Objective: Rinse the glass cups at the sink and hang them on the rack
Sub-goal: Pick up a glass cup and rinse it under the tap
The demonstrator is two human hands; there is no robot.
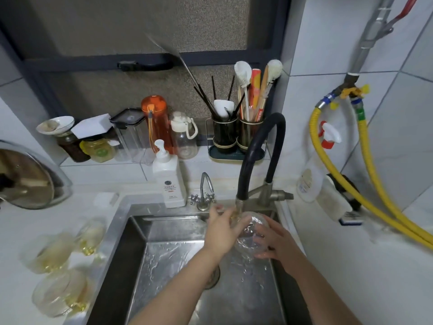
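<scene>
My left hand and right hand both wrapped round clear round glass cup, cup cradled between palms under spout of black-hosed steel tap, over wet steel sink. Cup lies tilted; mouth direction hard to tell. Right hand nearer base, I judge. Three more clear glass cups with yellowish tint wait well left of left hand. No rack in view.

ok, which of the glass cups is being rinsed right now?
The glass cup held by both hands under the black faucet, over the sink. The other three sit on the counter to the left.
</scene>
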